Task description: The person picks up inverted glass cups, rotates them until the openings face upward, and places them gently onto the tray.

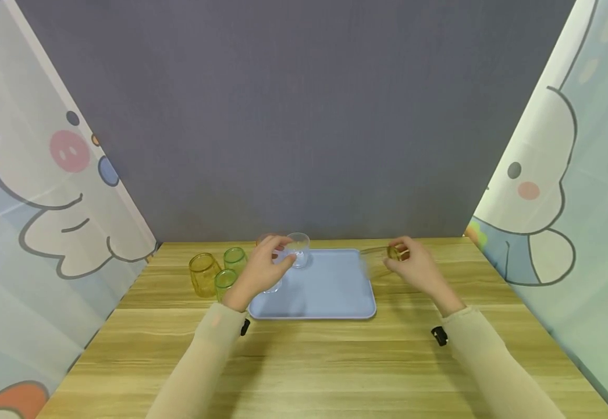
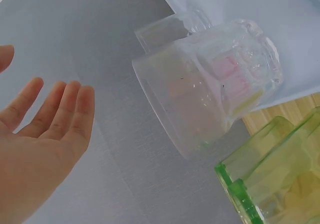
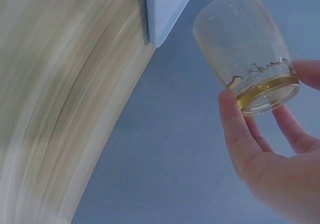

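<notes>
Sideways, the yellow-tinted glass (image 1: 379,261), mouth toward tray (image 1: 335,288)

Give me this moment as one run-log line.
left hand: holds nothing; right hand: grips amber-based cup, tilted; blue tray: clear cups on it; left of tray: yellow cup, green cups

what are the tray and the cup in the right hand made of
Tray: probably smooth, satin plastic; even colour, rounded corners. Cup in the right hand: glossy glass or clear plastic, can't tell which; see-through walls, shiny base.
</notes>
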Demonstrator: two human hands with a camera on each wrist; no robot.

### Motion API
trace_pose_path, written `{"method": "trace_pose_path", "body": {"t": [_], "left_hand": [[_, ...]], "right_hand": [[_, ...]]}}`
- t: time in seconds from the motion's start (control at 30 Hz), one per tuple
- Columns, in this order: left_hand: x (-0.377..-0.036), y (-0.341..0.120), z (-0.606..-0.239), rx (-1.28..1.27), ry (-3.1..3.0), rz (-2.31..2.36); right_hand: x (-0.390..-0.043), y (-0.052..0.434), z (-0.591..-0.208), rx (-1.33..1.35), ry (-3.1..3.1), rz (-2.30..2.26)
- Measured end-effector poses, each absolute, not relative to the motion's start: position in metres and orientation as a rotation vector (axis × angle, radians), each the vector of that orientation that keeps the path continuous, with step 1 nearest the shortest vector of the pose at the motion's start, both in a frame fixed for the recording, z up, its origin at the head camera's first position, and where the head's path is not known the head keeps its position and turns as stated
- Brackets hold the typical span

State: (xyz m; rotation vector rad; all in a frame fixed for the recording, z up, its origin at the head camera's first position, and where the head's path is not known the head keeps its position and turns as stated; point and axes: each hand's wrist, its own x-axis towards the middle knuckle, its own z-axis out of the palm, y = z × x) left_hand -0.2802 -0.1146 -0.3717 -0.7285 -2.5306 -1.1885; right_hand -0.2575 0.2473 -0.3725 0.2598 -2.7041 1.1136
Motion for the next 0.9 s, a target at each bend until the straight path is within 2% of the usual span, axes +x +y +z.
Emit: {"method": "trace_pose_path", "body": {"t": [0.9], "left_hand": [[-0.271, -0.116, -0.369, -0.719, -2.4, -1.407]], "right_hand": [[-0.248, 0.229, -0.376, 0.264, -2.492, 1.481]]}}
